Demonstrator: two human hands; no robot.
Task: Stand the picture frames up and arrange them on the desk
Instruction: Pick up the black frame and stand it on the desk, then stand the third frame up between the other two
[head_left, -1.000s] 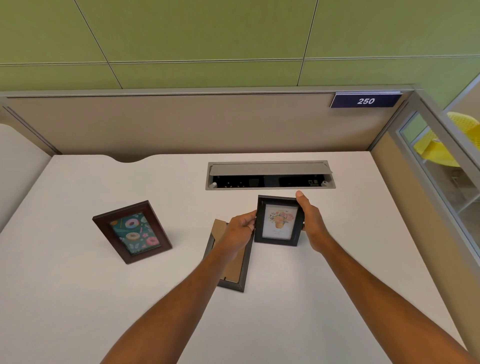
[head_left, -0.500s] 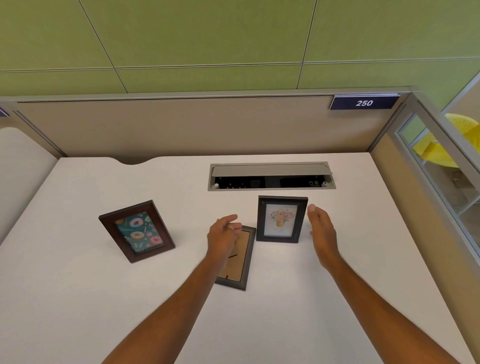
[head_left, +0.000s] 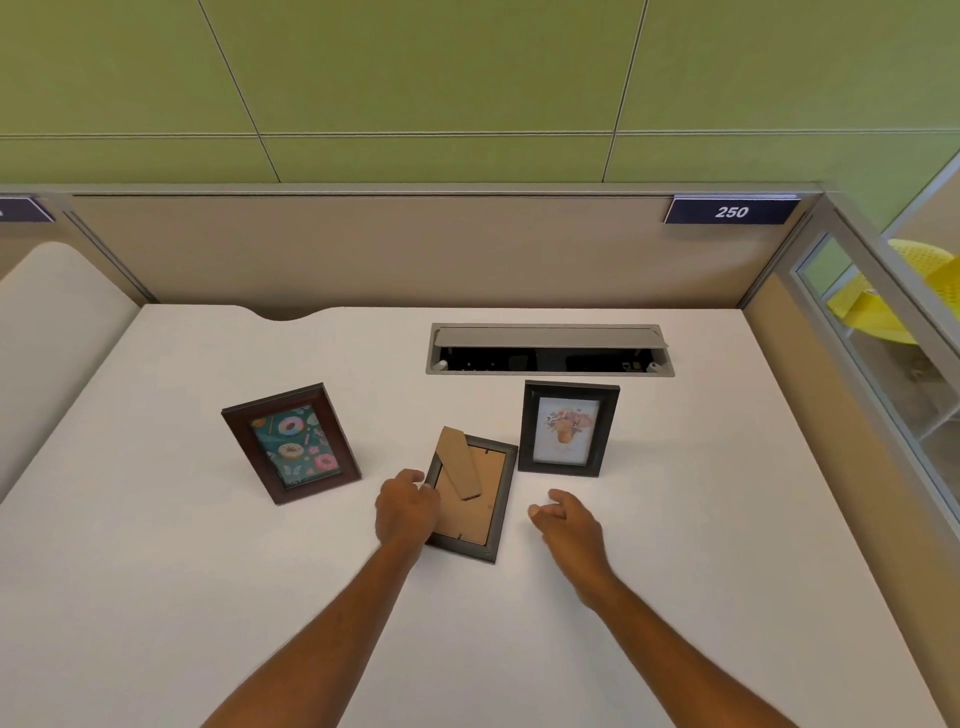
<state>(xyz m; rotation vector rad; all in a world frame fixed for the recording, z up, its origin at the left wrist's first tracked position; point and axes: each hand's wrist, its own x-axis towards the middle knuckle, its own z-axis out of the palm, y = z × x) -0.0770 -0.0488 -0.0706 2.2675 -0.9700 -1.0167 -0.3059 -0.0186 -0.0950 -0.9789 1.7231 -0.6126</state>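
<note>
Three picture frames are on the white desk (head_left: 156, 597). A brown frame with a doughnut picture (head_left: 291, 443) stands upright at the left. A black frame with a flower picture (head_left: 569, 427) stands upright at the right, in front of the cable tray. Between them a dark frame (head_left: 475, 499) lies face down, its cardboard back and stand showing. My left hand (head_left: 407, 512) rests on that frame's left edge, fingers curled at it. My right hand (head_left: 569, 522) hovers just right of the lying frame, fingers loosely curled, holding nothing.
An open grey cable tray (head_left: 549, 349) is sunk into the desk at the back. A beige partition (head_left: 415, 249) with a "250" sign (head_left: 731, 211) closes off the rear. A glass side panel (head_left: 883, 332) borders the right edge.
Both hands let go of the black flower frame, which now stands by itself. They drew back toward me; the left hand came down onto the face-down frame's left edge.
</note>
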